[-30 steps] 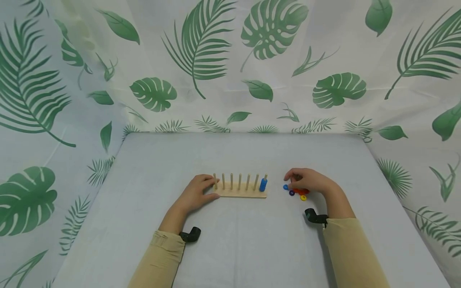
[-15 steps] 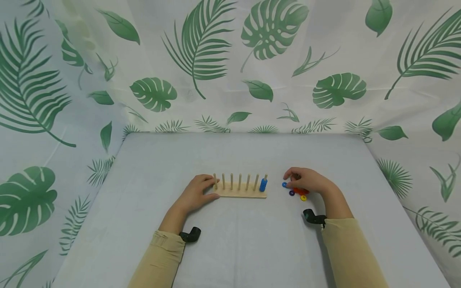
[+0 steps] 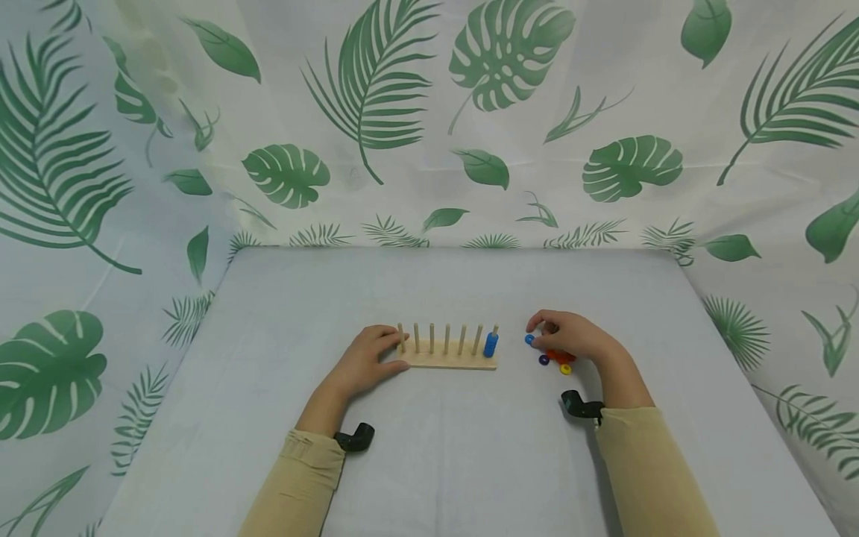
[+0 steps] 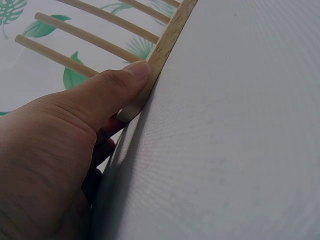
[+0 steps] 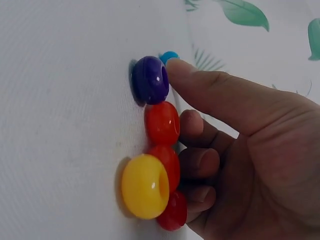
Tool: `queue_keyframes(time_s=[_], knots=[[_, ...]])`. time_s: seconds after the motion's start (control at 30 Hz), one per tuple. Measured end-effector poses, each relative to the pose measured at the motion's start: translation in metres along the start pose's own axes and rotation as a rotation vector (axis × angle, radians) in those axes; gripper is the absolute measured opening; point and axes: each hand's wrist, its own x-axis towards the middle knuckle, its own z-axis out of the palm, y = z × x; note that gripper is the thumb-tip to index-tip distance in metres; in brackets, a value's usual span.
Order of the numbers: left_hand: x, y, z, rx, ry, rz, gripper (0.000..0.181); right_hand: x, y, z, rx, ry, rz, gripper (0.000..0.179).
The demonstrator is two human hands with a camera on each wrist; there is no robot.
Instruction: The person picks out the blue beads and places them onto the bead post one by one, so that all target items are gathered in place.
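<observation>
A wooden peg board (image 3: 446, 361) carries a row of upright pegs, and blue beads (image 3: 491, 344) are stacked on its right-end peg. The left hand (image 3: 367, 359) grips the board's left end, its thumb (image 4: 117, 86) along the near edge and its other fingers mostly hidden in the left wrist view. To the right of the board, the right hand (image 3: 573, 335) has thumb and forefinger at a loose blue bead (image 3: 529, 339), which it pinches. In the right wrist view the thumb (image 5: 215, 90) covers much of that bead, and the other fingers curl beside red beads (image 5: 162, 123).
Close to the right hand lie a dark purple bead (image 5: 150, 80) and a yellow bead (image 5: 145, 186), near the red ones. A white cloth (image 3: 429, 447) covers the table. Leaf-printed curtains (image 3: 403, 186) stand behind it and at both sides.
The right hand has shifted slightly left and away from the person, and the loose blue bead has moved with it. The left hand and the peg board have stayed in place.
</observation>
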Motion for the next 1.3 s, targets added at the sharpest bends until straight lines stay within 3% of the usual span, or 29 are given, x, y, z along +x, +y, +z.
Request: queue_keyframes(time_s=[0.47, 0.87, 1.1, 1.3], knots=[[0.0, -0.001, 0.0, 0.009, 0.003, 0.004, 0.058, -0.001, -0.004, 0.006, -0.013, 0.061, 0.011, 0.021], [0.0, -0.002, 0.002, 0.0, 0.006, 0.003, 0.058, -0.009, 0.0, 0.003, 0.065, 0.15, 0.036, 0.025], [-0.001, -0.005, 0.003, -0.004, 0.011, 0.007, 0.059, -0.015, -0.011, 0.0, 0.064, 0.2, -0.047, 0.026], [0.0, -0.006, 0.003, 0.002, 0.011, 0.01, 0.059, -0.026, -0.035, -0.005, 0.039, 0.253, -0.142, 0.025]])
